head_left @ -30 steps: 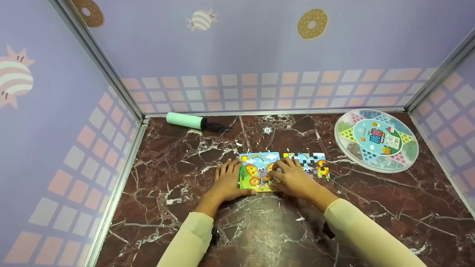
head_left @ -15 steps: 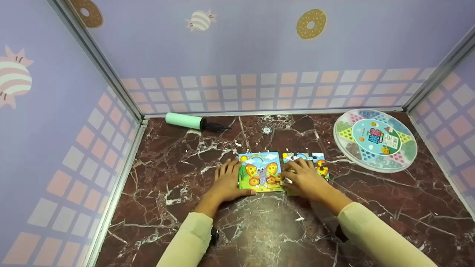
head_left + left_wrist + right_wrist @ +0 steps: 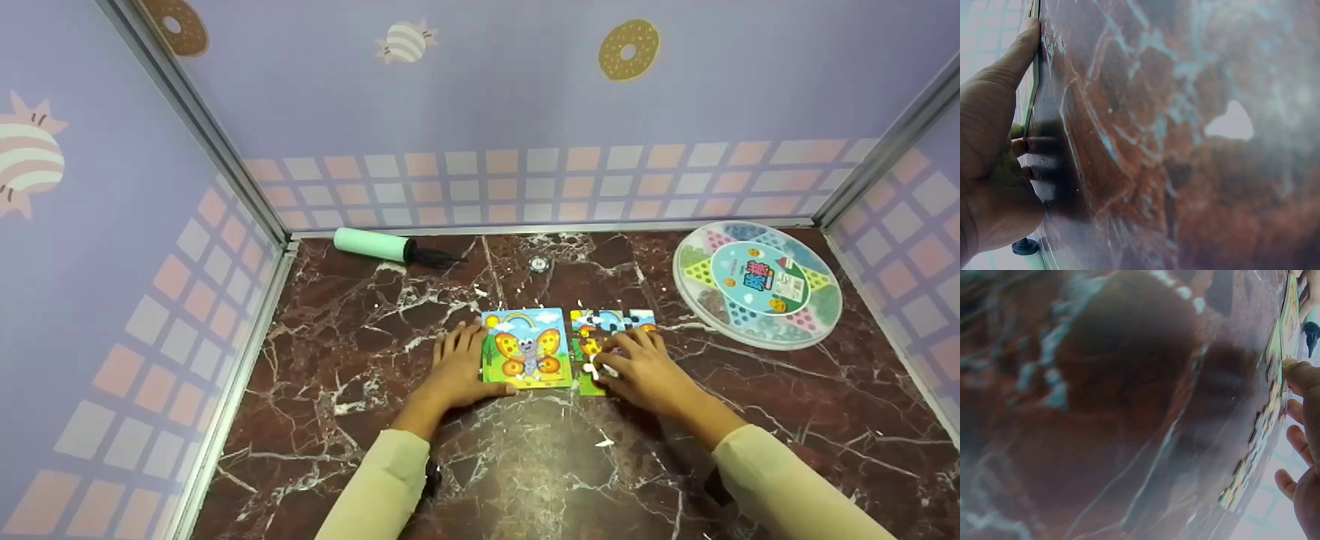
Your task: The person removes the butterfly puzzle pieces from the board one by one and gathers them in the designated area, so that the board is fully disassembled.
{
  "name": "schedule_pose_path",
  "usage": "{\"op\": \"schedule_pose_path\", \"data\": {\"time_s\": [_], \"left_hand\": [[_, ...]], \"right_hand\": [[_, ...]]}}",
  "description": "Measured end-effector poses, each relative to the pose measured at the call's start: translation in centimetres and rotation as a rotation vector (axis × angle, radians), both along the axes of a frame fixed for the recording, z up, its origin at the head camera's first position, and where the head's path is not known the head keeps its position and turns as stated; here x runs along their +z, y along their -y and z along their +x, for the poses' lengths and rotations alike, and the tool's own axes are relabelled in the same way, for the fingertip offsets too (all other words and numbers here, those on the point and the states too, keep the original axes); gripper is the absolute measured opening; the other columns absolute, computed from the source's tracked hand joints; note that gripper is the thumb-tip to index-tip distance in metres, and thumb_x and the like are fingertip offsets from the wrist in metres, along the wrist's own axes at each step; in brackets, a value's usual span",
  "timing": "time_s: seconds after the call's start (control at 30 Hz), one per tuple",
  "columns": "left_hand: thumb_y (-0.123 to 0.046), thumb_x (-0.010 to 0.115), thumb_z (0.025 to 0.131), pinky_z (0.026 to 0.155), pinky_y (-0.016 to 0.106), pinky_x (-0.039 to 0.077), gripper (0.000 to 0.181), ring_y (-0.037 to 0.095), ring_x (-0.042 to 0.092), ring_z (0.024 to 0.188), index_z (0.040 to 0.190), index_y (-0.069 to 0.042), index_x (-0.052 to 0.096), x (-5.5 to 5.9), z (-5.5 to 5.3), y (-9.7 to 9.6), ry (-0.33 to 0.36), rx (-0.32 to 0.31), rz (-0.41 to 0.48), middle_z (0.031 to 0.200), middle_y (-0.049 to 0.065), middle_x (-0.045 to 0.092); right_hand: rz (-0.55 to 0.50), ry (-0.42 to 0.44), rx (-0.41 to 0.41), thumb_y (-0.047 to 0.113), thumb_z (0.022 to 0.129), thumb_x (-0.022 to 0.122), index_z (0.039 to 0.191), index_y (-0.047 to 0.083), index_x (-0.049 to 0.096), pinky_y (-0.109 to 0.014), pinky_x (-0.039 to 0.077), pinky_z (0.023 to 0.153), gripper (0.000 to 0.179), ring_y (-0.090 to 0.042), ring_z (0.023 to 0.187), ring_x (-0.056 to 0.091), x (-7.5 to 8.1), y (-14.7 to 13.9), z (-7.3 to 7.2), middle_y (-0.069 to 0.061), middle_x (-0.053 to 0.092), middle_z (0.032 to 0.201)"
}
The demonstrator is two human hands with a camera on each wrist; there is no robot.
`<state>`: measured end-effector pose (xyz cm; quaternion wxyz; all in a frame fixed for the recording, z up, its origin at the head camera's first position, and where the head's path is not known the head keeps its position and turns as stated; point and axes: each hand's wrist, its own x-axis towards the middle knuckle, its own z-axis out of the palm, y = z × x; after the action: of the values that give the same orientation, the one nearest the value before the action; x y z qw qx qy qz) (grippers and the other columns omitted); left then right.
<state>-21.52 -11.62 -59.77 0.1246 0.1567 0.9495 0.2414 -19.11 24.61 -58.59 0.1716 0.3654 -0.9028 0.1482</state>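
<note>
In the head view a square butterfly picture board lies flat on the marble-patterned surface. My left hand rests at its left edge, with extended fingers beside it and the thumb along its near edge. To the right of the board lies a group of jigsaw pieces with a matching picture, partly joined. Over their near part, my right hand pinches a puzzle piece that shows a whitish side. The hand hides several pieces beneath it. The right wrist view shows the pieces edge-on, beside the curled fingers.
A mint-green hand pump with a black nozzle lies at the back left. A small round chip sits behind the board. At the back right is a round Chinese checkers box. Patterned walls enclose the back and sides.
My right hand has moved from the board's right side rightward over the puzzle pieces, uncovering the butterfly. A whitish piece came into sight at its fingertips. My left hand has stayed put.
</note>
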Motion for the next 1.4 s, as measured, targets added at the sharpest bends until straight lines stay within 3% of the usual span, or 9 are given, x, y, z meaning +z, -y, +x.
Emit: {"op": "schedule_pose_path", "data": {"time_s": [0.17,0.37,0.63,0.83,1.4], "left_hand": [[-0.07,0.086,0.083,0.139,0.068,0.002,0.122,0.042,0.013,0.172,0.174,-0.01,0.03,0.3,0.3,0.1,-0.007,0.004,-0.01,0.185,0.013,0.021],[-0.07,0.086,0.083,0.139,0.068,0.002,0.121,0.043,0.014,0.172,0.173,-0.01,0.032,0.1,0.2,0.3,-0.017,0.001,0.001,0.185,0.013,0.022],[-0.076,0.086,0.079,0.139,0.065,-0.005,0.127,0.04,0.009,0.174,0.174,-0.012,0.031,-1.1,-0.2,0.6,-0.008,0.015,0.032,0.186,0.009,0.018],[-0.077,0.086,0.078,0.139,0.066,-0.005,0.128,0.041,0.009,0.173,0.174,-0.011,0.032,-1.4,-0.4,0.6,-0.018,0.013,0.049,0.186,0.011,0.019],[-0.076,0.086,0.078,0.139,0.065,-0.005,0.128,0.041,0.009,0.173,0.173,-0.01,0.032,-1.3,-0.5,0.3,-0.02,0.005,0.054,0.185,0.012,0.021]], "right_hand": [[-0.009,0.014,-0.002,0.021,0.089,0.092,0.111,0.017,0.081,-0.07,0.052,0.095,0.025,-0.036,0.109,0.06,-0.3,-1.1,0.6,-0.01,0.071,0.115],[0.003,0.05,-0.03,0.023,0.091,0.091,0.116,0.016,0.082,-0.068,0.051,0.095,0.027,-0.035,0.111,0.06,-0.6,-2.3,1.3,-0.01,0.072,0.118],[-0.007,0.037,-0.033,0.022,0.09,0.092,0.115,0.017,0.083,-0.057,0.049,0.086,0.027,-0.035,0.107,0.059,-1.1,-3.3,1.8,-0.01,0.071,0.117],[-0.016,0.026,-0.012,0.021,0.09,0.091,0.114,0.016,0.083,-0.063,0.051,0.093,0.026,-0.033,0.108,0.059,-1.3,-3.3,2.1,-0.01,0.072,0.117],[0.005,0.048,-0.013,0.024,0.092,0.09,0.123,0.019,0.082,-0.063,0.053,0.09,0.032,-0.036,0.112,0.061,-1.3,-3.0,2.3,-0.01,0.071,0.12]]}}
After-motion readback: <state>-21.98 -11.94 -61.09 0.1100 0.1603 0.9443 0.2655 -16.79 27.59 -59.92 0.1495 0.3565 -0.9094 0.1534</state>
